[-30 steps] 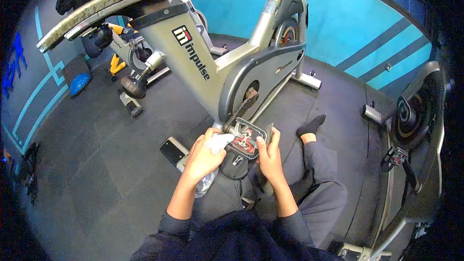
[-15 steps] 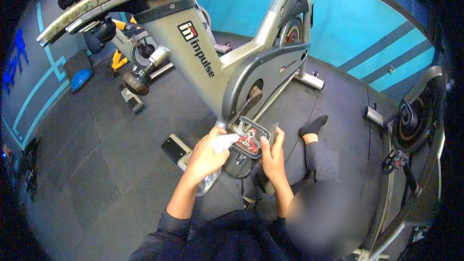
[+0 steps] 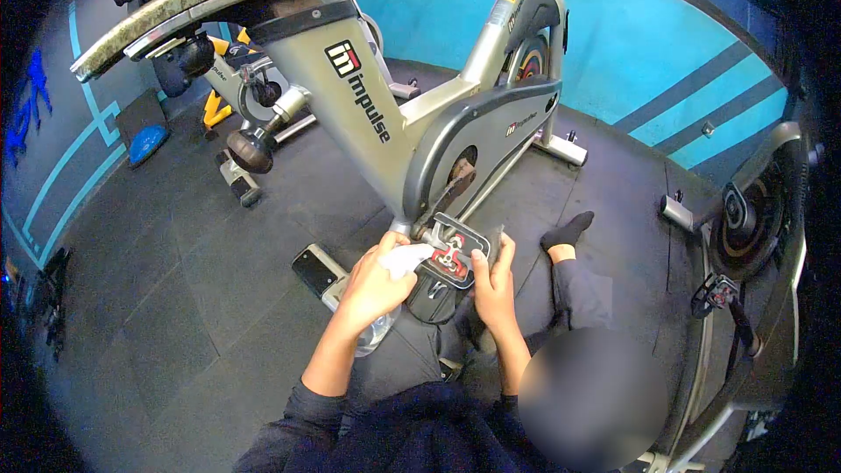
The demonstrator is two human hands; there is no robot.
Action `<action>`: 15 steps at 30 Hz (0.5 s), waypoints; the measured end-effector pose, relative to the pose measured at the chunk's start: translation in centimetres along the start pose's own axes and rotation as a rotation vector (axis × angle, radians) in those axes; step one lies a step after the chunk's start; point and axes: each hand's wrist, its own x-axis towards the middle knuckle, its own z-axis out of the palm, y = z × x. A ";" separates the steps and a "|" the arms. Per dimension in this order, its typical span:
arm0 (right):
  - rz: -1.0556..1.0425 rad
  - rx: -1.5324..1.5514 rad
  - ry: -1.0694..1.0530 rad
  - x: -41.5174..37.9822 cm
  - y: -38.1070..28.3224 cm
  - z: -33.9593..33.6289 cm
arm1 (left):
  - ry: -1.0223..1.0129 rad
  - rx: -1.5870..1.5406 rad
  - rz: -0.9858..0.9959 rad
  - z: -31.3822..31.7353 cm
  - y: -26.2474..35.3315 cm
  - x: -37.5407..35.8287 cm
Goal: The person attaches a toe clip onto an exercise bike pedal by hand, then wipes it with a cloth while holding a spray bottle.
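Note:
My left hand (image 3: 377, 285) is closed around a spray bottle (image 3: 378, 333), its white head pointed at the bike pedal (image 3: 454, 250). The bottle's clear lower part shows below my wrist. Red and silver clip parts sit inside the pedal's dark frame. On the pedal's right side is my right hand (image 3: 496, 285), thumb on the frame's edge and fingers curled behind. A thin dark grey edge (image 3: 498, 233) shows by those fingertips; I cannot make out what it is. The pedal hangs from the crank of a grey exercise bike (image 3: 350, 105).
The worn saddle (image 3: 201, 0) juts out at upper left. A silver foot bar (image 3: 320, 273) lies left of my hands. Another bike (image 3: 745, 210) stands at right, and a blue balance dome (image 3: 147, 144) is far left. My socked foot (image 3: 568, 229) rests on the dark floor.
The view has shifted very slightly. Both hands keep their places at the pedal, the spray bottle still in the left.

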 end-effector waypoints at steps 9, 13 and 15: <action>-0.001 0.019 -0.001 0.0 0.0 0.0 | 0.013 0.079 -0.045 0.4 -0.7 0.1; -0.043 0.023 0.007 0.0 0.2 0.1 | 0.027 0.066 -0.018 0.2 -0.5 0.1; -0.071 0.010 0.014 0.1 0.4 0.1 | 0.012 0.038 -0.018 0.1 -0.2 0.1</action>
